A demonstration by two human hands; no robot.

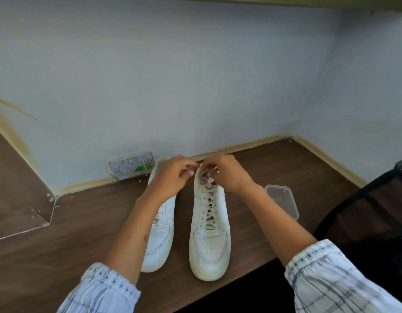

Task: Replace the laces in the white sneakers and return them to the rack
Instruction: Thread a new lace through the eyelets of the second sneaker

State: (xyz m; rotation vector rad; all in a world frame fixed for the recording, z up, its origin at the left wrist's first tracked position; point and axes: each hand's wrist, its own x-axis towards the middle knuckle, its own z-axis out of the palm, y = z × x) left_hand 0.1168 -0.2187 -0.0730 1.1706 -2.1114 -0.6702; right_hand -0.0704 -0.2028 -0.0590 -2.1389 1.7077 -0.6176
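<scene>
Two white sneakers side by side on the brown wood counter (82, 222), toes toward the person, heels toward the wall. Right sneaker (209, 233) laced up with a pale lace (209, 208) crisscrossed through the eyelets. Left sneaker (160, 233) partly hidden under the left forearm; its lacing mostly hidden.

Both hands up at the collar end of the right sneaker. Left hand (175, 175) fingers curled, fingertips pinching the lace end near the top eyelets. Right hand (228, 173) also curled, pinching lace at the tongue. Hands nearly touching.

Clear plastic container (283, 199) on the counter just right of the right sneaker. White power strip (130, 166) against the wall behind the left sneaker. Dark mesh chair back (376, 211) at the right edge. Patterned white sleeves on both arms.
</scene>
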